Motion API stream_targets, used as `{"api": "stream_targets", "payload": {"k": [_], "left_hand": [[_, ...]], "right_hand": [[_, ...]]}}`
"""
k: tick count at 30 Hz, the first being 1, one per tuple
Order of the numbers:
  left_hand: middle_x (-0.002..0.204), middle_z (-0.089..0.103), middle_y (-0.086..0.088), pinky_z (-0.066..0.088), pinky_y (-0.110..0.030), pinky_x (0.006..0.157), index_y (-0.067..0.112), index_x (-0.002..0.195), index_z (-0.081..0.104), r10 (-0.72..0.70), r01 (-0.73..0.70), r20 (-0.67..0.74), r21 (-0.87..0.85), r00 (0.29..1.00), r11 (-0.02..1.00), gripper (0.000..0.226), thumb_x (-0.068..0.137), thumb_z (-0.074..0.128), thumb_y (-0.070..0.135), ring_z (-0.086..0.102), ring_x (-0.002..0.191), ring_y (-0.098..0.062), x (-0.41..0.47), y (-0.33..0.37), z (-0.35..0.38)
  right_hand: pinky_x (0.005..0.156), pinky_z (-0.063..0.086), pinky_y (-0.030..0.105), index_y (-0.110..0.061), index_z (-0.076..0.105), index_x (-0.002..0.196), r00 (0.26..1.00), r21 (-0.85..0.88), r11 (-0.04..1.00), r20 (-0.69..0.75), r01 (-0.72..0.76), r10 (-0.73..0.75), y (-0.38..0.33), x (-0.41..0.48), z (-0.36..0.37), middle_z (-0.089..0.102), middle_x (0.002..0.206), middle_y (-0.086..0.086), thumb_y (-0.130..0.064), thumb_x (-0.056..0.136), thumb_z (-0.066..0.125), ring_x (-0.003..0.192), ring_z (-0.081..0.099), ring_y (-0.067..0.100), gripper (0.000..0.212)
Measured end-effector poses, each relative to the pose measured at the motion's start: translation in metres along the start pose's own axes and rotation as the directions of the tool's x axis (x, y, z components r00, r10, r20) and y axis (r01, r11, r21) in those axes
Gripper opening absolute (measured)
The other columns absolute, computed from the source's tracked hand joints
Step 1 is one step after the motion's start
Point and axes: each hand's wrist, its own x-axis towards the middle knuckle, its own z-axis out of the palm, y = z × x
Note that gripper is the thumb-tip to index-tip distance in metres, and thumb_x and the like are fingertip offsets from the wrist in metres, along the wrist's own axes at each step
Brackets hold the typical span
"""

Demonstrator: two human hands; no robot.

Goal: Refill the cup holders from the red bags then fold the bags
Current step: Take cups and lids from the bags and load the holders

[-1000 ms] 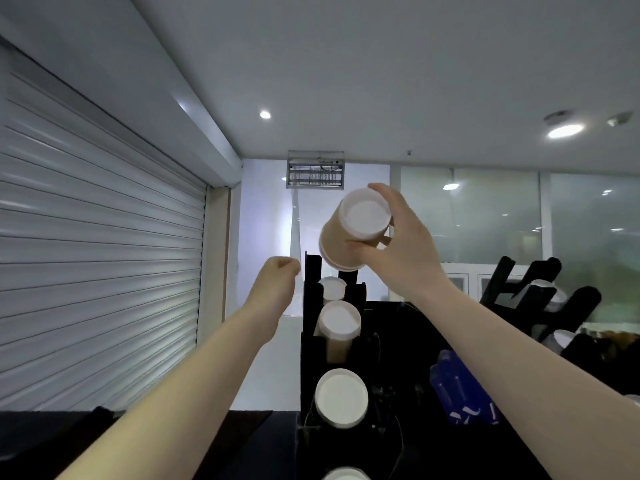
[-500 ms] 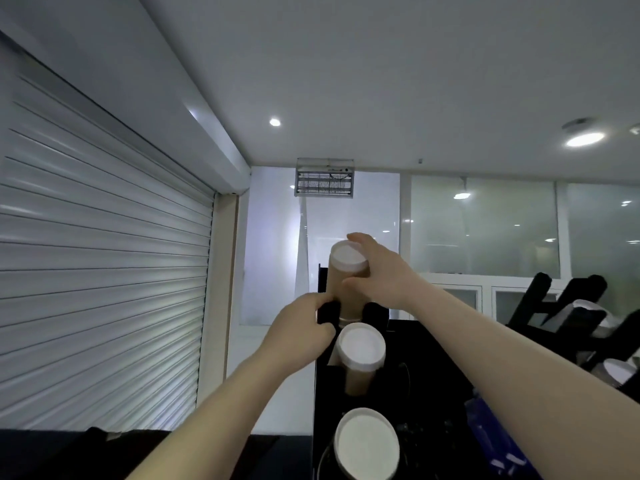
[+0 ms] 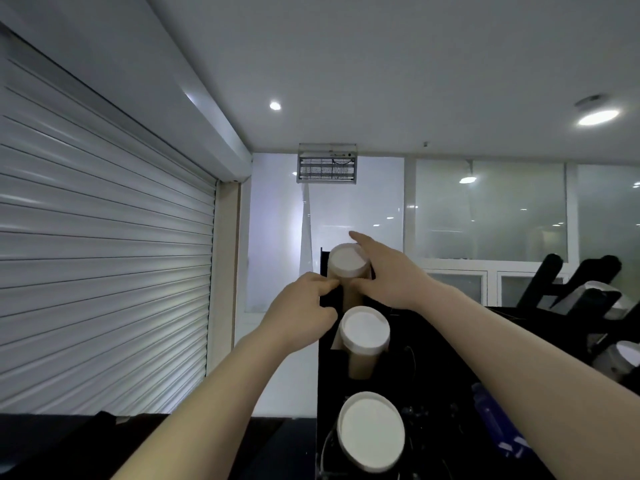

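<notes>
1. A second ago the cups (image 3: 347, 261) were held up in the air, tilted. Now they sit upright in the far slot of the holder (image 3: 329, 375), and the view has dropped with them.
2. The right hand (image 3: 388, 275) has loosened: forefinger stretched out past the rim, thumb touching the cups' side, nothing clamped.
3. The left hand (image 3: 301, 313) has come in from the left. Its fingers are curled tight on the holder's far-left edge, just beside the cups, steadying it.
4. Nearer in the same holder stand a middle stack (image 3: 364, 329) and a near stack (image 3: 371, 431), white bases up.
5. A shutter (image 3: 104, 271) fills the left; a second rack (image 3: 571, 282) stands well apart at far right. No red bag is in view.
6. The step looks to be the seating of one refill, nearly done. Next, likely a light push down on the cups, then both hands off and back to a bag for more, while the holder is kept from tipping.
</notes>
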Motion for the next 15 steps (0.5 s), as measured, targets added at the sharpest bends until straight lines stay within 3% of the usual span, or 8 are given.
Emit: {"api": "stream_targets", "payload": {"k": [2, 5, 9, 15], "left_hand": [[0.145, 0.038, 0.01, 0.028, -0.017, 0.092, 0.025, 0.143, 0.041, 0.016, -0.016, 0.022, 0.008, 1.0, 1.0, 0.06, 0.085, 0.05, 0.012, 0.038, 0.129, -0.011, 0.001, -0.002, -0.002], [0.146, 0.035, 0.01, 0.025, -0.017, 0.096, 0.026, 0.145, 0.037, 0.029, -0.031, 0.051, 0.037, 0.998, 0.999, 0.063, 0.085, 0.05, 0.013, 0.032, 0.132, -0.011, 0.002, -0.006, -0.003], [0.146, 0.035, 0.01, 0.024, -0.022, 0.101, 0.029, 0.146, 0.035, 0.039, -0.041, 0.03, 0.087, 0.999, 0.995, 0.065, 0.084, 0.05, 0.014, 0.026, 0.134, -0.014, 0.001, -0.01, 0.002], [0.149, 0.033, 0.007, 0.022, -0.032, 0.108, 0.029, 0.146, 0.033, 0.062, -0.065, 0.02, 0.236, 0.998, 0.97, 0.066, 0.084, 0.05, 0.017, 0.026, 0.134, -0.024, -0.001, -0.006, 0.004]], "right_hand": [[0.107, 0.022, 0.021, -0.022, 0.024, 0.151, 0.995, -0.073, 0.994, -0.056, 0.076, -0.08, -0.001, -0.007, -0.005, 0.03, 0.155, -0.004, -0.021, 0.092, 0.055, 0.139, 0.03, 0.013, 0.067], [0.113, 0.027, 0.027, -0.026, 0.043, 0.143, 0.977, -0.176, 0.973, -0.125, 0.148, -0.172, 0.003, -0.022, -0.01, 0.036, 0.151, -0.012, -0.011, 0.092, 0.044, 0.14, 0.029, 0.006, 0.053], [0.114, 0.019, 0.026, -0.024, 0.045, 0.141, 0.973, -0.38, 0.895, 0.093, 0.232, -0.213, 0.012, -0.037, 0.001, 0.038, 0.151, -0.009, -0.009, 0.09, 0.041, 0.143, 0.025, 0.01, 0.054], [0.101, 0.032, 0.031, -0.026, 0.058, 0.126, 0.976, -0.433, 0.875, 0.136, 0.216, -0.173, 0.004, -0.025, -0.003, 0.059, 0.118, 0.002, -0.004, 0.081, 0.041, 0.121, 0.046, 0.022, 0.053]]}}
